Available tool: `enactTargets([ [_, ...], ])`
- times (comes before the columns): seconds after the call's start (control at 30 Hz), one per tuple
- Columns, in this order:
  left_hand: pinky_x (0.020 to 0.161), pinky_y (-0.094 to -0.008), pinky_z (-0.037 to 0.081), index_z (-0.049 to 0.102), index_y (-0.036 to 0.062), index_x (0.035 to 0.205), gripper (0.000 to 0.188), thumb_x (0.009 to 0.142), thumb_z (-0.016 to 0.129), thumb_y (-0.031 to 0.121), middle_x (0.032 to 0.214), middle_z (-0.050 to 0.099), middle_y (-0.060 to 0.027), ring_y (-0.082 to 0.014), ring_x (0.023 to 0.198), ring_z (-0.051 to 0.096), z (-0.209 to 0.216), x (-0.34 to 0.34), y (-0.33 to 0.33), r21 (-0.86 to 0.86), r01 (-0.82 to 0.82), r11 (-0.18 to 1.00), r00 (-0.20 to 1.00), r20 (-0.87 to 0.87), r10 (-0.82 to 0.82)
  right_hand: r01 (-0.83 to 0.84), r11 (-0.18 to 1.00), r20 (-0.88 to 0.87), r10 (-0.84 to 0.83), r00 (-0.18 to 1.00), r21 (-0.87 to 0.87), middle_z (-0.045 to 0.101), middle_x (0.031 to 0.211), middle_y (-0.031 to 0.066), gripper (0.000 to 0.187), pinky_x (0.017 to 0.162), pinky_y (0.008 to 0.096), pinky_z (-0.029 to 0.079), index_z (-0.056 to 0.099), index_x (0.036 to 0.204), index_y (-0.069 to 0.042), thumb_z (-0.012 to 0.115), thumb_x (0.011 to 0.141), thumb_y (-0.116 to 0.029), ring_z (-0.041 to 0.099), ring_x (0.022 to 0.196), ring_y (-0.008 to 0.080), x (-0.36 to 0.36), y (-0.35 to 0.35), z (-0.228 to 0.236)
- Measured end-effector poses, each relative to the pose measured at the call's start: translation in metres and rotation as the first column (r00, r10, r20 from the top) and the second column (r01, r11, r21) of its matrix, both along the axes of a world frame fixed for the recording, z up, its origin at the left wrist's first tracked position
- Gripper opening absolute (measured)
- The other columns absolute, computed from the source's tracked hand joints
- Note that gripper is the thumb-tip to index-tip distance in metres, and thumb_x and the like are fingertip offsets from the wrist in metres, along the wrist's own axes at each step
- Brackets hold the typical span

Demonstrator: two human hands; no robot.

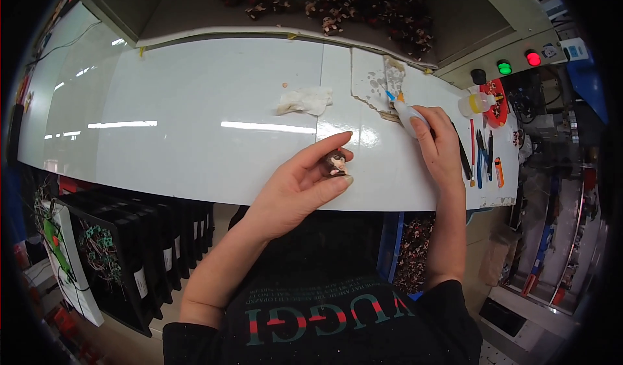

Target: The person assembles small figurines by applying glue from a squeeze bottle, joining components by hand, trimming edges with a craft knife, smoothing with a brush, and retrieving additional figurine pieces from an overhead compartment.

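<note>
Fingers of the left hand point(305, 183) pinch a small dark brown part point(334, 164) with pale bits on it, holding it just above the near half of the white bench point(195, 125). Right of that part, the right hand point(440, 145) is clenched around a small white glue bottle point(407, 113) with a blue tip, its nozzle pointing away from the person toward a patch of torn, stained surface. Beyond the part, farther back on the bench, lies a crumpled white tissue point(304, 100). Well to the right of the part sit a clear bottle with a yellow collar point(476, 103), a red tray point(497, 102) and a few hand tools point(483, 157) (pliers among them, as far as can be told). Behind those, green and red buttons point(518, 63) glow on a panel.
</note>
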State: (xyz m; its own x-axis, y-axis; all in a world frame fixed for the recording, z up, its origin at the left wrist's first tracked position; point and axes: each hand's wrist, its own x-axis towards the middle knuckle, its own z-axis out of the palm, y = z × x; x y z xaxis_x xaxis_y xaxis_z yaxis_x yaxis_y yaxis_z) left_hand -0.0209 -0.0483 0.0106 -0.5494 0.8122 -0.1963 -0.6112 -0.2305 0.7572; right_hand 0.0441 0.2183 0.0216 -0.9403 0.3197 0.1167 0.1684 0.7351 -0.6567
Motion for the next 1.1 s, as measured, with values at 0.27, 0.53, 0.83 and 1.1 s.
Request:
enactTargets([
  [0.27, 0.096, -0.0274, 0.045, 0.036, 0.0024, 0.141, 0.058, 0.090, 0.063, 0.004, 0.121, 0.051, -0.0078, -0.0115, 0.108, 0.053, -0.004, 0.010, 0.009, -0.066, -0.026, 0.998, 0.995, -0.102, 0.019, -0.130, 0.981, -0.212, 0.159, 0.964, 0.144, 0.055, 0.108, 0.0106, 0.043, 0.086, 0.0351, 0.045, 0.057, 0.111, -0.005, 0.076, 0.072, -0.007, 0.053, 0.103, 0.0273, 0.026, -0.046, 0.011],
  [0.53, 0.089, -0.0279, 0.050, 0.041, 0.0006, 0.137, 0.056, 0.087, 0.066, 0.006, 0.116, 0.053, -0.0090, -0.0136, 0.102, 0.058, -0.012, 0.019, 0.020, -0.110, -0.076, 0.991, 0.952, -0.303, 0.039, -0.288, 0.951, -0.342, 0.234, 0.910, -0.114, 0.054, 0.101, 0.0091, 0.050, 0.077, 0.0338, 0.047, 0.052, 0.106, -0.007, 0.080, 0.064, -0.005, 0.052, 0.094, 0.0284, 0.017, -0.091, -0.023],
  [0.83, 0.083, -0.0276, 0.052, 0.046, 0.0014, 0.133, 0.054, 0.085, 0.069, 0.007, 0.114, 0.056, -0.0104, -0.0145, 0.097, 0.061, -0.019, 0.020, 0.023, -0.138, -0.101, 0.985, 0.933, -0.357, 0.046, -0.258, 0.962, -0.408, 0.201, 0.891, -0.090, 0.054, 0.096, 0.0082, 0.046, 0.075, 0.0349, 0.046, 0.052, 0.101, -0.007, 0.079, 0.065, -0.004, 0.053, 0.090, 0.0270, 0.017, -0.090, -0.035],
  [1.1, 0.079, -0.0275, 0.053, 0.051, 0.0012, 0.129, 0.051, 0.082, 0.071, 0.008, 0.108, 0.058, -0.0117, -0.0159, 0.092, 0.061, -0.020, 0.020, 0.024, -0.164, -0.198, 0.966, 0.856, -0.509, 0.089, -0.249, 0.963, -0.381, 0.194, 0.904, -0.099, 0.054, 0.094, 0.0086, 0.042, 0.075, 0.0350, 0.046, 0.051, 0.099, -0.006, 0.075, 0.064, -0.002, 0.052, 0.087, 0.0267, 0.017, -0.092, -0.038],
])
